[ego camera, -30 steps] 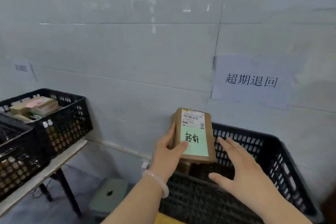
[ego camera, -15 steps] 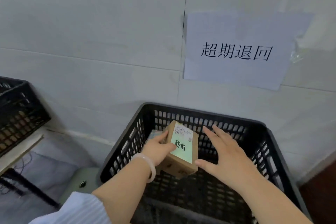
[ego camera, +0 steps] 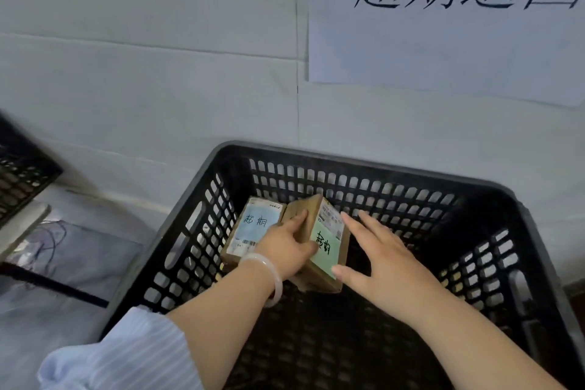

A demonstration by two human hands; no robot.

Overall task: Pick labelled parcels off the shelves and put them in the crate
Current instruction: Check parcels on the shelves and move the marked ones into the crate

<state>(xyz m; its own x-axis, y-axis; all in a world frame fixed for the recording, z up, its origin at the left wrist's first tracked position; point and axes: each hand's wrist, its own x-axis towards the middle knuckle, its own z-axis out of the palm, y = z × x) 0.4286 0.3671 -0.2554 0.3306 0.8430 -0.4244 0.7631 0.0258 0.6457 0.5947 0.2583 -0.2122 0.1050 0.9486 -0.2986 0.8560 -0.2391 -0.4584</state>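
Observation:
A black slotted crate (ego camera: 373, 165) stands against the wall. My left hand (ego camera: 286, 247) grips a brown cardboard parcel (ego camera: 326, 237) with a green handwritten label, low inside the crate and tilted. My right hand (ego camera: 376, 256) hovers flat beside the parcel's right edge, fingers straight, thumb near its lower corner. A second brown parcel (ego camera: 253, 228) with a blue handwritten label lies in the crate's left part, right next to the held one.
A white paper sign (ego camera: 443, 25) with handwritten characters is stuck to the tiled wall above the crate. Another black crate (ego camera: 19, 174) on a table edge shows at the far left. A grey floor (ego camera: 63, 263) lies left of the crate.
My left hand has lowered the green-labelled parcel from above the rim deep into the crate, beside the blue-labelled parcel. My right hand followed it down. The view tilted downward and closer.

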